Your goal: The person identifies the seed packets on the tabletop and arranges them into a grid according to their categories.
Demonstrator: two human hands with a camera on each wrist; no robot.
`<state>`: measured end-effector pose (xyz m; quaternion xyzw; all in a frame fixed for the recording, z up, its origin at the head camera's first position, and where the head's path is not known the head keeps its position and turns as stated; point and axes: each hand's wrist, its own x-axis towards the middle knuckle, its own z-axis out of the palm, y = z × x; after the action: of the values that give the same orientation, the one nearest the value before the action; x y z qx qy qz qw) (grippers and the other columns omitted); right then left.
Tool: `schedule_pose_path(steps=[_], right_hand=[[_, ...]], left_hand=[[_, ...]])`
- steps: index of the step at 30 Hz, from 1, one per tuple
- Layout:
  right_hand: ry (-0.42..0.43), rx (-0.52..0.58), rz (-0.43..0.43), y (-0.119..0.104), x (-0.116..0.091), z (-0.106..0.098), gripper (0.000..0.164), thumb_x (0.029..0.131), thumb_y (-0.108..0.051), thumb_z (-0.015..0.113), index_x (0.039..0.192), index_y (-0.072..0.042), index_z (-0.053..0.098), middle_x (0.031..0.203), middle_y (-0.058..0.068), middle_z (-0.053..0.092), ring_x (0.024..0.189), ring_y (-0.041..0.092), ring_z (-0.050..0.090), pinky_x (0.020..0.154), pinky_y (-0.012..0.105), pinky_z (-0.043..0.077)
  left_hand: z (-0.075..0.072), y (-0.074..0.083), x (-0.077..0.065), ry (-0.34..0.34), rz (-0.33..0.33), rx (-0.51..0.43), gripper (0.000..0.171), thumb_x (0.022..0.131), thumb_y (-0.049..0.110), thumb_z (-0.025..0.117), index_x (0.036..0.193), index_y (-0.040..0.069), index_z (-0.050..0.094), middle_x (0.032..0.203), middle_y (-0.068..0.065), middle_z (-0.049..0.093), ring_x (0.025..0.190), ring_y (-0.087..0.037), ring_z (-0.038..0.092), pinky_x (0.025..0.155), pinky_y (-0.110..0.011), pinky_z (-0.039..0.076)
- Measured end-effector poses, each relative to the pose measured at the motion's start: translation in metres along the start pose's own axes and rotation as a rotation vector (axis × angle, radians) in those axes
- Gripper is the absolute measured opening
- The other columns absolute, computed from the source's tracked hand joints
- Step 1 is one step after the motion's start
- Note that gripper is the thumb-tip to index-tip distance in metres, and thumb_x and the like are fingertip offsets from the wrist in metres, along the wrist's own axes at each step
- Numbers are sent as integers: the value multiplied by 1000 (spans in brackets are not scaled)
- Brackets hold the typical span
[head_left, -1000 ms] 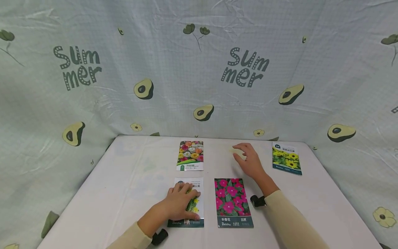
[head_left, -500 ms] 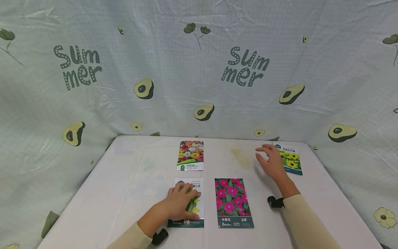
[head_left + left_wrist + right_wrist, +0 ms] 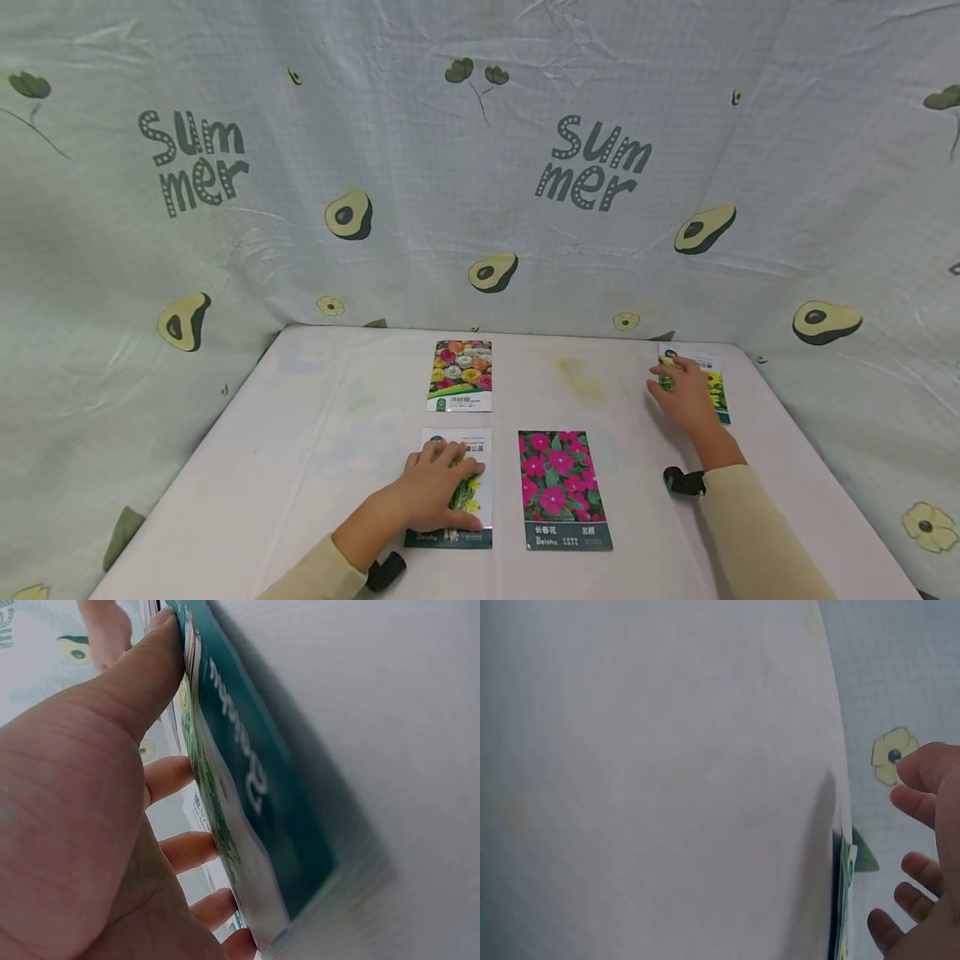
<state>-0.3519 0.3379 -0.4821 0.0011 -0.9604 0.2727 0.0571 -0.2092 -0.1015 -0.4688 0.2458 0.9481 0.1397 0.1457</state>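
My left hand point(image 3: 433, 487) rests on a seed packet with yellow flowers and a dark green bottom band point(image 3: 450, 539), thumb and fingertips spread over its face. In the left wrist view the fingertips point(image 3: 191, 849) touch that packet's printed front point(image 3: 247, 772). At the back right, my right hand point(image 3: 686, 396) overlaps another packet of yellow flowers point(image 3: 717, 392), covering much of its left part. The right wrist view has this hand's fingers point(image 3: 919, 874) loosely bent and apart, with the packet's edge point(image 3: 843, 900) beyond the hand's shadow.
A packet with pink flowers point(image 3: 561, 475) lies right of my left hand. Behind lies a packet of mixed colourful blooms point(image 3: 461, 375). A faint yellow stain point(image 3: 581, 379) marks the white table point(image 3: 337, 467). An avocado-print curtain point(image 3: 420, 167) hangs around the table's back and sides.
My right hand has moved right across the back of the table and now overlaps the far right packet. The left hand has stayed on its packet.
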Motion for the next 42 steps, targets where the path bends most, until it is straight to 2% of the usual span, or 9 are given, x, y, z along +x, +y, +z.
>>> schedule_pose_path(steps=[10, 17, 23, 30, 37, 42], right_hand=[[-116, -168, 92, 22, 7, -14, 58, 103, -32, 56, 150, 0, 46, 162, 36, 15, 145, 63, 15, 113, 73, 27], [-188, -197, 105, 34, 8, -20, 67, 104, -37, 55, 154, 4, 36, 161, 40, 12, 144, 66, 14, 114, 74, 24], [-252, -243, 70, 36, 12, -23, 71, 105, -42, 50, 153, 9, 35, 157, 42, 19, 143, 65, 20, 114, 72, 25], [-312, -289, 93, 40, 14, -26, 73, 105, -46, 48, 154, 6, 33, 156, 43, 20, 141, 67, 19, 114, 74, 24], [-312, -328, 78, 40, 16, -27, 71, 105, -46, 47, 154, 5, 36, 154, 42, 24, 140, 67, 23, 113, 73, 26], [-297, -313, 68, 37, 18, -27, 70, 106, -44, 48, 154, 6, 35, 153, 44, 24, 140, 65, 26, 113, 72, 28]], left_hand=[[0, 0, -1, 7, 13, 4, 78, 83, 65, 74, 146, 24, 54, 155, -12, 42, 142, -45, 33, 108, -68, 33], [-1, 1, -1, -11, 3, -7, 78, 83, 66, 73, 147, 25, 54, 155, -11, 41, 142, -44, 33, 108, -68, 32], [-1, 0, -1, -12, -3, 0, 78, 84, 66, 73, 147, 26, 53, 155, -11, 41, 142, -44, 33, 108, -68, 32], [1, 0, 1, -21, -1, 0, 78, 83, 68, 72, 147, 27, 53, 155, -10, 41, 142, -44, 32, 109, -68, 32], [2, 0, 2, -29, -21, 18, 79, 83, 69, 71, 147, 29, 53, 156, -10, 41, 142, -43, 32, 110, -67, 32], [-2, 3, 0, -29, -23, 12, 78, 83, 69, 72, 147, 28, 54, 156, -10, 41, 142, -43, 32, 109, -67, 32]])
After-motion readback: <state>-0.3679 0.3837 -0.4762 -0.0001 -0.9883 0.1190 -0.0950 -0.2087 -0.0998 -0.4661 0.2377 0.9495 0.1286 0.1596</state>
